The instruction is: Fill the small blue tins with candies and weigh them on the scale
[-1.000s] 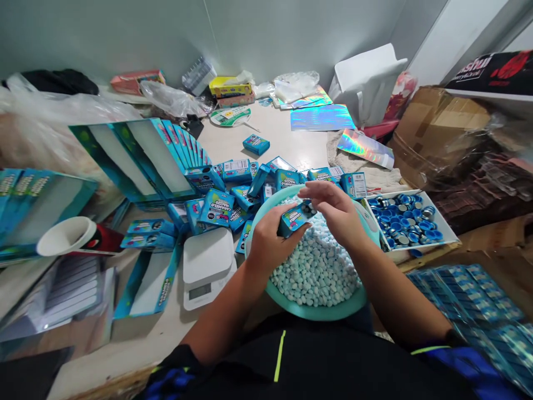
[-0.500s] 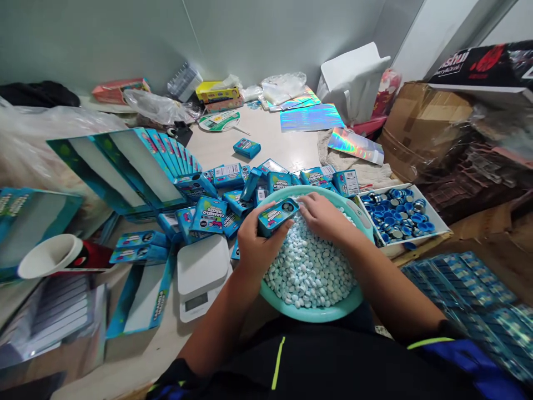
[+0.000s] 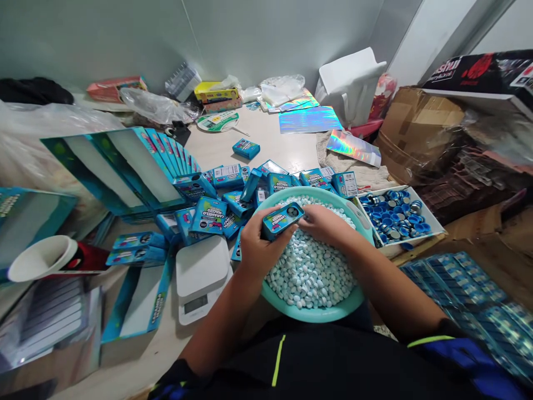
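Observation:
My left hand (image 3: 262,241) grips a small blue candy box (image 3: 283,220) above a teal plastic basin (image 3: 316,312). The box has a round dark spot at one end. My right hand (image 3: 327,225) lies palm down over the basin, its fingertips against that end of the box. Beneath both hands, the basin holds a heap of pale blue-and-white candies (image 3: 310,272). More blue candy boxes (image 3: 208,215) lie scattered just beyond the basin's far left rim, and the hands hide part of the heap.
A white digital scale (image 3: 202,278) stands left of the basin. To the right is a white tray of blue and silver caps (image 3: 397,216). Flat blue cartons (image 3: 125,166), a white funnel (image 3: 41,258), holographic sheets (image 3: 310,119) and a cardboard box (image 3: 416,122) surround the work area.
My right hand has dropped from above the box to its end. The box has levelled and turned slightly in my left hand. The whole view has shifted slightly.

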A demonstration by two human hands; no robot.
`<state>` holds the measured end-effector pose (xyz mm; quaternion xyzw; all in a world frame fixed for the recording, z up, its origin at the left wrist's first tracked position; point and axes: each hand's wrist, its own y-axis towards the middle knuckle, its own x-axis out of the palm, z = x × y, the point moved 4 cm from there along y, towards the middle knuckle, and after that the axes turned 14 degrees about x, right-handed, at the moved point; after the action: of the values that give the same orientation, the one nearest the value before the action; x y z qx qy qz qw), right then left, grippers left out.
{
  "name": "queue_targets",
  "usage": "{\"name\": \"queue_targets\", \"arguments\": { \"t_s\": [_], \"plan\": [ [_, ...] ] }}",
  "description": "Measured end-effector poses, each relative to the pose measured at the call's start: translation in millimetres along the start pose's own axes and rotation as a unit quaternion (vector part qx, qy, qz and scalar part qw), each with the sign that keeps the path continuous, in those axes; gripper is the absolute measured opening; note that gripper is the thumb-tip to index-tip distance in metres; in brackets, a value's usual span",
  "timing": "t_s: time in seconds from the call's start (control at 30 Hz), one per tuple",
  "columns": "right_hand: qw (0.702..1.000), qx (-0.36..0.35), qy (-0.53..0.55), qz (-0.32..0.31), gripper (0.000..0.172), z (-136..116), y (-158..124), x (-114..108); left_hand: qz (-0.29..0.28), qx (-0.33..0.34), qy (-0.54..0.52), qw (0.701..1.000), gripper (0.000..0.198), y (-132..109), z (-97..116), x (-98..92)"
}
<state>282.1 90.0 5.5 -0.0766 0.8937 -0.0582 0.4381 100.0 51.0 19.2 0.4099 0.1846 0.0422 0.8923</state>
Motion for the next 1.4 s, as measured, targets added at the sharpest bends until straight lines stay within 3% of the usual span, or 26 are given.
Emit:
{"name": "queue_targets", "arguments": {
  "t_s": [0.07, 0.13, 0.23, 0.33, 0.67, 0.8, 0.9, 1.07, 1.4],
  "plan": [
    [0.998, 0.019, 0.065, 0.021, 0.023, 1, -1, -6, -0.005, 0.014, 0.003, 1.000, 0.039, 1, 2, 0.1],
    [0.977, 0.046, 0.198, 0.059, 0.023, 2, -2, -15, -0.016, 0.038, 0.005, 0.999, 0.039, 3, 6, 2.1],
    [0.906, 0.044, 0.407, 0.110, 0.025, 0, -7, -24, -0.069, 0.103, 0.009, 0.992, 0.039, 3, 18, 11.6],
    [0.860, -0.009, 0.488, 0.147, 0.022, -8, -12, -27, -0.129, 0.150, 0.018, 0.980, 0.041, 3, 29, 23.3],
    [0.867, -0.032, 0.453, 0.204, 0.029, -20, -20, -19, -0.124, 0.138, -0.025, 0.982, 0.041, 4, 26, 28.2],
    [0.832, -0.050, 0.498, 0.241, 0.024, -25, -31, -26, -0.121, 0.146, -0.018, 0.982, 0.044, 4, 30, 28.2],
    [0.818, -0.047, 0.524, 0.234, 0.023, -27, -34, -29, -0.119, 0.129, -0.023, 0.984, 0.042, 5, 32, 30.0],
    [0.843, -0.042, 0.492, 0.214, 0.020, -25, -30, -27, -0.109, 0.100, -0.055, 0.987, 0.041, 5, 26, 30.0],
    [0.880, -0.130, 0.426, 0.165, 0.022, -22, -32, -28, -0.063, 0.065, -0.062, 0.994, 0.041, 0, 12, 19.1]
  ]
}}
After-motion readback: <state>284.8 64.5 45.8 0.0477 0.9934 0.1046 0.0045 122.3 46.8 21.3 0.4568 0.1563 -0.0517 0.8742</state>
